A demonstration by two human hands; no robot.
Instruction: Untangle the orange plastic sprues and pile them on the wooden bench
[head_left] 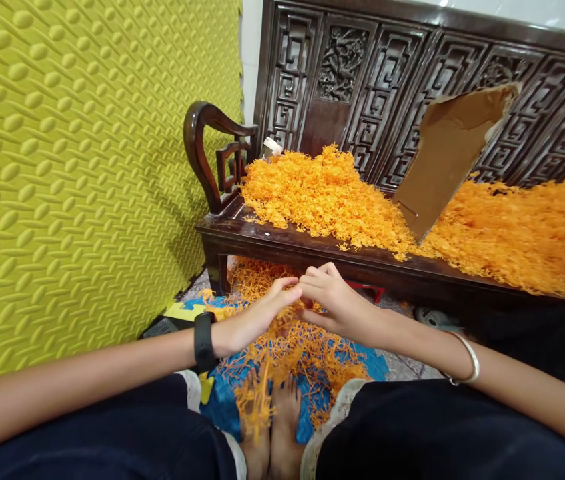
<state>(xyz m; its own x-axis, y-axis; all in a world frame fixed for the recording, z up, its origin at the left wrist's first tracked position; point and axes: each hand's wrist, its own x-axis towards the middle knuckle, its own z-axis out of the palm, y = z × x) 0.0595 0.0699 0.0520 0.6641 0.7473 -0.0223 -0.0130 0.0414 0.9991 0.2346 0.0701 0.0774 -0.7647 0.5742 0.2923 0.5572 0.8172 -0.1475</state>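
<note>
My left hand (pixel 257 313) and my right hand (pixel 335 300) meet fingertip to fingertip above my feet, both pinched closed on a small orange piece that I can barely make out. A black band sits on my left wrist, a silver bangle on my right. Below the hands lies a tangle of orange plastic strands (pixel 302 357) on a blue mat (pixel 375 363). One clump of strands (pixel 257 400) hangs over my left foot.
A dark carved wooden bench (pixel 312 250) stands ahead, heaped with orange strands (pixel 342 197). A torn cardboard sheet (pixel 445 157) leans in the heap. A yellow textured foam wall (pixel 72 167) fills the left side. More strands lie under the bench.
</note>
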